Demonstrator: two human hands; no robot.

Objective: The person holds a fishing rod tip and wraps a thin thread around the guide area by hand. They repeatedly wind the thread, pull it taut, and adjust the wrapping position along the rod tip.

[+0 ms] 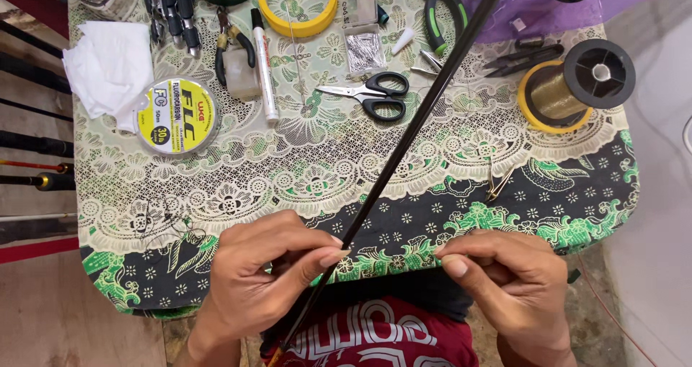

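Black rod (pixel 404 147): slanting from table's (pixel 115 194) far edge down across near edge toward lap. Left hand (pixel 263 280) at near edge, thumb and fingers pinched shut on rod, likely pinning fine thread too thin to confirm. Right hand (pixel 508 277) just right of rod, fingers closed as if on thread end. Best kept taut and even, pinch firm. Scissors (pixel 375 93) mid-table, gold thread spool (pixel 577 86) at right edge.

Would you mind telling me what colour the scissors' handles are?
Black, clearest in the head view: the scissors lie on the patterned green tablecloth.
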